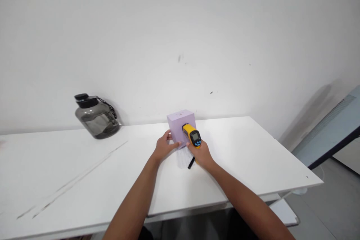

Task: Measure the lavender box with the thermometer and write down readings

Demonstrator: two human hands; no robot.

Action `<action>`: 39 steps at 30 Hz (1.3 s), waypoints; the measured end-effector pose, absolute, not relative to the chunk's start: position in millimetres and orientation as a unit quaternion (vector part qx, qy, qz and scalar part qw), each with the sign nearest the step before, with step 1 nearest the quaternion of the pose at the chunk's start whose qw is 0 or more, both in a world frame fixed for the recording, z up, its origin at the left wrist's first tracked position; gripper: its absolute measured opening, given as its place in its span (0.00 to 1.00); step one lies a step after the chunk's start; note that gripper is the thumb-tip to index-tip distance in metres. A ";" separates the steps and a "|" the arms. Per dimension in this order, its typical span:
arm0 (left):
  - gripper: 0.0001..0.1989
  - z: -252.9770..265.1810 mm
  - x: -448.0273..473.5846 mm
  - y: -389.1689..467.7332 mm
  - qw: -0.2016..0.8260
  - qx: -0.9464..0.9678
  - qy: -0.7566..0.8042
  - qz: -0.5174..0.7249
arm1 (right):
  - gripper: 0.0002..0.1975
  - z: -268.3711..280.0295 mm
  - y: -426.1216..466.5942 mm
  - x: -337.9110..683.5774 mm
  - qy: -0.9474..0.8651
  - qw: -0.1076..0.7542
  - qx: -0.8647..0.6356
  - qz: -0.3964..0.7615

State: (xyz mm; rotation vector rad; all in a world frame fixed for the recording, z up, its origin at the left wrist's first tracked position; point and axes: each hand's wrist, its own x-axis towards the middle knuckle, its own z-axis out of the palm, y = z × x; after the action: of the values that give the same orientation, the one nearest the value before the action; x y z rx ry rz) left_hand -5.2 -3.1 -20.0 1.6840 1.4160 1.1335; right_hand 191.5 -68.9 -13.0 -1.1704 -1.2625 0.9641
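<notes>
My left hand (163, 147) grips the lower left side of a lavender box (174, 129), fingers behind its edge and thumb across the front. In my right hand (204, 156) is a yellow and black infrared thermometer (189, 132), its small screen and blue buttons turned towards me. The thermometer's nose points at the front of the box, close to it; I cannot tell whether they touch. Below the box lies a sheet of paper (182, 158) with faint marks. A black pen (191, 163) shows partly beside my right hand.
A large smoky-grey water bottle (97, 120) with a black lid and strap stands at the back left. The white table (84, 165) meets a white wall (180, 26) behind. Beyond the table's right edge, a grey-blue panel (327, 127) leans at a slant.
</notes>
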 end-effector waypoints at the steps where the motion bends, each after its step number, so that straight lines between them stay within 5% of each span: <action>1: 0.45 -19.5 -5.2 -3.5 0.328 0.644 0.540 0.431 | 0.20 -11.5 -70.4 191.0 -0.534 0.552 -0.495 0.406; 14: 0.45 -18.2 -7.9 -1.1 0.341 0.639 0.554 0.410 | 0.21 17.0 -78.5 203.8 -0.455 0.596 -0.588 0.303; 39: 0.44 -15.3 -5.0 -5.4 0.353 0.633 0.552 0.413 | 0.23 4.9 -65.8 210.7 -0.435 0.615 -0.581 0.307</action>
State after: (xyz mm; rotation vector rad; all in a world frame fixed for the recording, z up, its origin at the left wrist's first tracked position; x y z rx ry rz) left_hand -5.0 -5.4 -15.3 1.6375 1.4268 1.0669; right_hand 210.7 -65.8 4.9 -1.3386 -1.0033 0.7079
